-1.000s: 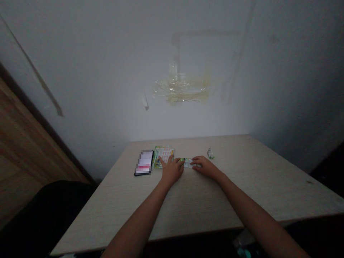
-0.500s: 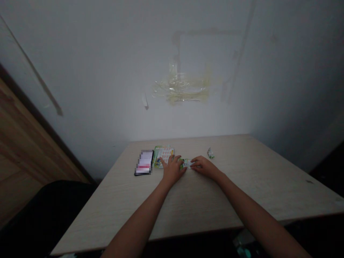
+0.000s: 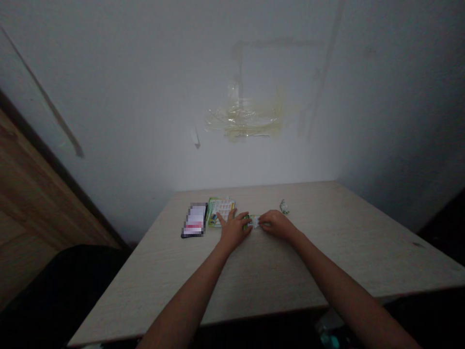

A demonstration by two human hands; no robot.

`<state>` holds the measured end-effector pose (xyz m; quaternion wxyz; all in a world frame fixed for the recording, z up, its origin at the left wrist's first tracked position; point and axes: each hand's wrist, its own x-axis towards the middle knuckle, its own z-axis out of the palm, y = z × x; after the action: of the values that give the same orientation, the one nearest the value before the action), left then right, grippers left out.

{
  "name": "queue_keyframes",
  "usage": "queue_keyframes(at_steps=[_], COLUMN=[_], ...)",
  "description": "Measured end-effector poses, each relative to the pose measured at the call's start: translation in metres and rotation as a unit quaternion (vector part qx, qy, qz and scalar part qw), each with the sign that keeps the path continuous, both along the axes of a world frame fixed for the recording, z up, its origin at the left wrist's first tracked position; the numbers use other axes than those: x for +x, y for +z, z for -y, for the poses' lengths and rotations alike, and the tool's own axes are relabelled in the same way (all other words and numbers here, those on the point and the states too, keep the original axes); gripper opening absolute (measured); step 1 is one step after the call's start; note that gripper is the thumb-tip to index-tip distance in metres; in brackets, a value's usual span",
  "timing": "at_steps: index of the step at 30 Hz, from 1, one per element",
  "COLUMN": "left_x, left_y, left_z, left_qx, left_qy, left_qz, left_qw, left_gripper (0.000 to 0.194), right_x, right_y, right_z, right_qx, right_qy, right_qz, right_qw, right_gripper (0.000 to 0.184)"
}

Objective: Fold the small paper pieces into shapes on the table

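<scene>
A small green-and-white printed card (image 3: 255,221) lies on the table between my hands. My left hand (image 3: 233,230) rests palm down with its fingers spread, its fingertips on the card's left end. At the other end, the bent fingers of my right hand (image 3: 275,224) are pinched together on the card's edge. Part of the card is hidden under the fingers. Just left of my left hand is a larger green-and-white printed sheet or booklet (image 3: 221,207), its lower right corner covered by the thumb and forefinger.
A phone (image 3: 195,220) with a blurred-out screen lies left of the sheet. Behind my right hand sits a crumpled green-and-white scrap (image 3: 284,207). The pale wooden table (image 3: 261,276) meets a wall (image 3: 145,121) bearing old clear tape (image 3: 250,118).
My right-hand fingers have drawn closer together on the card's right end. My left hand has barely shifted; the sheet, phone and scrap stay in place.
</scene>
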<state>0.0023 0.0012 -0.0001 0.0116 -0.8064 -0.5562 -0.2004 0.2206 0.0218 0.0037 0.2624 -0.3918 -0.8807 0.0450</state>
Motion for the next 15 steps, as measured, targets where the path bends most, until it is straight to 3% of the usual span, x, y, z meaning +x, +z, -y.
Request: queue_keyframes(at_steps=[6, 15], left_x=[0.000, 0.001], left_y=[0.000, 0.002], left_z=[-0.001, 0.000], left_qx=[-0.017, -0.035], left_qy=[0.001, 0.009], left_qz=[0.021, 0.035], left_qw=[1.000, 0.999], left_gripper=[0.028, 0.027], right_x=[-0.007, -0.016], right_y=[-0.007, -0.016], right_z=[-0.005, -0.011], right_qx=[-0.043, -0.060], right_qy=[-0.028, -0.060], right_qz=[-0.080, -0.112], right_qw=[0.995, 0.990], right_gripper=[0.025, 0.018])
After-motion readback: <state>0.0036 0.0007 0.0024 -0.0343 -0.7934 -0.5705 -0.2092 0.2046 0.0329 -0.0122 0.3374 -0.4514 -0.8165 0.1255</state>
